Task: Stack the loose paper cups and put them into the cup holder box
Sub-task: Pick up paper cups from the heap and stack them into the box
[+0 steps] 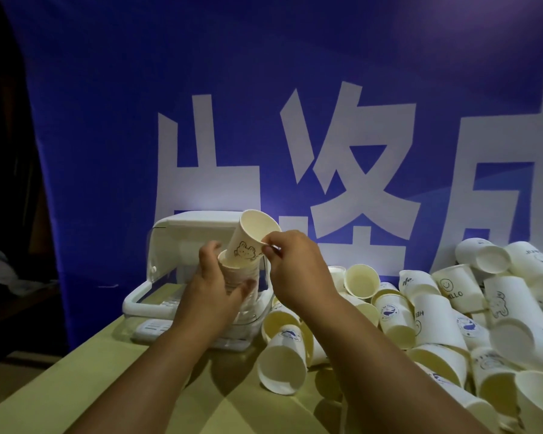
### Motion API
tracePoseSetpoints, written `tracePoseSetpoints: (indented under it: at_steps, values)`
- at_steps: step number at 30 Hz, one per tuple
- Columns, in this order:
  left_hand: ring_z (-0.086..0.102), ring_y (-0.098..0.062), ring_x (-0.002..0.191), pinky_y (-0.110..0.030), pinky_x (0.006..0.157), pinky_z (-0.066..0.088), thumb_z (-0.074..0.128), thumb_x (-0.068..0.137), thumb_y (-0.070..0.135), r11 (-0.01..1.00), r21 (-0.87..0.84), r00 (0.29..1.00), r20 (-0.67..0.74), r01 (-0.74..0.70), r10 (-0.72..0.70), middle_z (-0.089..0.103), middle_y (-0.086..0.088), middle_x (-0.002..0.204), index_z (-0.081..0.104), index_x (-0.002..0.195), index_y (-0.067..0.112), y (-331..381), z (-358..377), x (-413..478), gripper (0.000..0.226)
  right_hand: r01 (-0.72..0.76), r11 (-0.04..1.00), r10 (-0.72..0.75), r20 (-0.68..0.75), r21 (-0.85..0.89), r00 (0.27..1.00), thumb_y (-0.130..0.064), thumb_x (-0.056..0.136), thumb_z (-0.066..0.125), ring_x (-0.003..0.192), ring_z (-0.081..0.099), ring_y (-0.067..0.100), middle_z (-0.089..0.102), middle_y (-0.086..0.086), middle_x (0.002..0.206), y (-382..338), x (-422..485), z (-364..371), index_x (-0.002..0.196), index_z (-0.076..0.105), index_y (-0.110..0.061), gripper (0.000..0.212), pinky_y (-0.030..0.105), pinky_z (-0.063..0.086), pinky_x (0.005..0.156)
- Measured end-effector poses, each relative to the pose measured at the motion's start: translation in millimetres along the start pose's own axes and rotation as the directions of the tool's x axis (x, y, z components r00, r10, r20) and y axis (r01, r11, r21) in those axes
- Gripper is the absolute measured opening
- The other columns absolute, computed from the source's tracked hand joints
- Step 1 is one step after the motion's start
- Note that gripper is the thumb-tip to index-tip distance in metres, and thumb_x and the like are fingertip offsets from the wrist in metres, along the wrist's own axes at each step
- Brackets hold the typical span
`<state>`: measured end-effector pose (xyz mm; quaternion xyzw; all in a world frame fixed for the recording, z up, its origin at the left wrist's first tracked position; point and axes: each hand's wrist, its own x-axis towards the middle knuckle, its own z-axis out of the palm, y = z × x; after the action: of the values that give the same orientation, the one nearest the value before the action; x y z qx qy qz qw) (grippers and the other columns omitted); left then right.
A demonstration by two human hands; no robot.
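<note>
Two hands (212,286) (295,270), one cup holder box (195,227), one stack of cups (242,272), one tilted cup (248,238), twenty-odd loose cups (395,317).

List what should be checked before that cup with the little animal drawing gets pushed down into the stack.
1. Left hand has a grip round the stack of cups: ok.
2. Right hand pinches the animal-print cup by its rim: ok.
3. Cup's base is at the stack's open top: ok.
4. Cup in line with the stack: not ok, it tilts.
5. Cup holder box lid raised: ok.
6. Room left inside the box: cannot tell, the hands hide it.
</note>
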<state>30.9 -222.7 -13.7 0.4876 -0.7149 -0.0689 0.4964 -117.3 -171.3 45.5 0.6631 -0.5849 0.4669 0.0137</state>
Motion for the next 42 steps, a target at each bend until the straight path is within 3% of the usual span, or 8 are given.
tracePoseSetpoints:
  at_steps: [6,11,17,21,25,28,32,42]
  values:
    - [0.061,-0.028,0.118,-0.045,0.085,0.06,0.075,0.086,0.045,0.976,0.135,0.983,-0.046,-0.172,0.179,0.045,-0.011,0.151,-0.027,0.14,0.062,-1.7,1.6,-5.2,0.116,0.052,0.995,-0.051,0.021,-0.08,0.999,-0.026,0.097,0.061,0.112,0.055,0.016,0.054,-0.002,0.128,-2.1,-2.3,3.2,0.12,0.068,-0.023,0.024,0.019,0.04,0.085]
    - [0.049,-0.023,0.134,-0.044,0.102,0.053,0.069,0.09,0.045,0.983,0.138,0.993,0.008,-0.122,0.122,0.043,0.001,0.154,0.027,0.154,0.038,-6.5,3.8,0.4,0.077,0.02,0.99,0.008,0.196,-0.14,0.981,-0.016,0.094,0.065,0.111,0.061,0.018,0.061,0.001,0.131,-2.8,-7.6,5.7,0.138,0.054,-0.024,0.046,0.025,0.046,0.094]
    - [0.043,-0.026,0.141,-0.049,0.106,0.048,0.049,0.095,0.056,0.997,0.059,0.999,0.007,0.046,-0.046,0.036,-0.003,0.16,0.007,0.16,0.037,-13.4,6.3,0.4,0.08,0.111,0.985,-0.067,0.3,-0.131,0.952,-0.009,0.092,0.066,0.119,0.06,0.021,0.057,0.0,0.139,0.6,-14.3,25.1,0.148,0.038,-0.03,0.066,0.035,0.048,0.101]
    - [0.041,-0.024,0.142,-0.05,0.105,0.049,0.043,0.096,0.06,0.999,-0.029,0.999,0.011,0.039,-0.039,0.033,0.001,0.161,0.006,0.157,0.044,-14.0,4.6,-5.3,0.073,0.008,0.997,0.004,0.171,-0.071,0.985,-0.019,0.094,0.065,0.108,0.064,0.018,0.064,-0.004,0.129,2.2,-11.4,18.5,0.138,0.055,-0.029,0.045,0.032,0.05,0.094]
    - [0.048,-0.024,0.126,-0.042,0.092,0.054,0.064,0.095,0.039,0.989,0.144,0.99,-0.14,-0.006,0.027,0.045,-0.003,0.142,0.033,0.146,0.031,-9.4,-1.5,-9.6,0.06,-0.051,0.994,0.058,0.078,-0.096,0.995,-0.027,0.094,0.063,0.08,0.063,0.011,0.071,-0.005,0.098,6.5,-11.2,-1.1,0.106,0.072,-0.023,0.015,0.026,0.055,0.08]
    - [0.052,-0.02,0.106,-0.037,0.08,0.057,0.073,0.087,0.026,0.972,0.186,0.963,-0.202,-0.143,0.181,0.054,0.001,0.116,0.053,0.118,0.025,11.4,-4.0,-16.5,0.037,-0.123,0.987,0.125,0.02,-0.108,0.992,-0.031,0.092,0.066,0.074,0.062,0.009,0.067,-0.007,0.087,16.2,-14.8,-25.6,0.098,0.07,-0.023,0.01,0.025,0.056,0.075]
    - [0.054,-0.007,0.071,-0.028,0.062,0.055,0.067,0.09,0.026,0.966,0.144,0.976,0.012,-0.215,0.215,0.057,0.013,0.076,0.056,0.08,0.03,54.5,3.4,-24.3,0.016,-0.202,0.96,0.202,-0.019,-0.194,0.979,-0.033,0.091,0.067,0.07,0.061,0.009,0.063,-0.008,0.079,38.2,-20.5,-70.7,0.09,0.066,-0.024,0.009,0.022,0.052,0.064]
    - [0.057,-0.01,0.072,-0.027,0.069,0.056,0.059,0.094,0.037,0.924,0.164,0.89,0.37,-0.344,0.265,0.06,0.011,0.079,0.058,0.087,0.031,166.7,62.6,-21.3,0.009,-0.308,0.809,0.345,-0.02,-0.5,0.938,-0.021,0.087,0.065,0.073,0.062,0.013,0.067,-0.004,0.086,121.1,-35.9,-190.1,0.094,0.07,-0.02,0.009,0.029,0.058,0.069]
